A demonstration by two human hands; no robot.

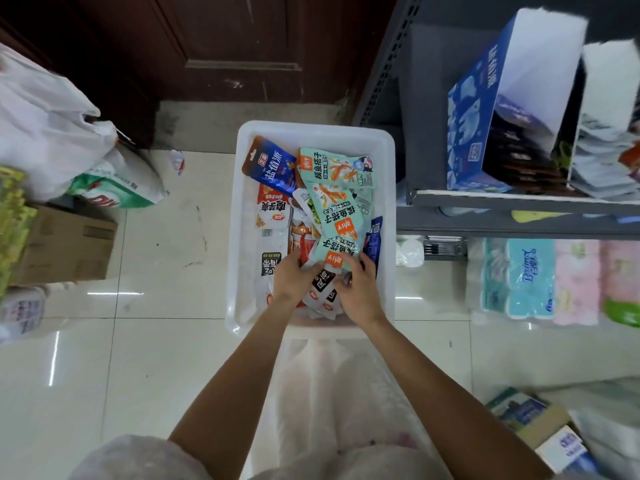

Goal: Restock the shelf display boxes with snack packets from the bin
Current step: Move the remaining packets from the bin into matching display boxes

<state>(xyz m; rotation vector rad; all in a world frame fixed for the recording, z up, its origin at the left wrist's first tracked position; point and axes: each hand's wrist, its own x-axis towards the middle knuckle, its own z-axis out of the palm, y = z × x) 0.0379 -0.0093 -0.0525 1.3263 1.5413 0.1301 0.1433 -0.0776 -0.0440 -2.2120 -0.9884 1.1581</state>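
Observation:
A white plastic bin (242, 216) stands on the floor, filled with several snack packets. Mint-green packets (337, 171) lie at its upper right, a blue packet (272, 166) at the upper left, white packets with black labels (272, 268) along the left. Both hands reach into the near end of the bin. My left hand (294, 280) grips white packets, its fingers curled into the pile. My right hand (358, 289) holds the lower edge of a mint-green packet (334, 252). On the shelf at the right stands a blue display box (474, 129) with dark packets inside.
A grey metal shelf (519, 202) runs along the right, with another white display box (606, 140) of packets. Tissue packs (530, 278) sit below it. A cardboard box (69, 244) and white bags (45, 123) stand at the left. A dark wooden door is behind the bin.

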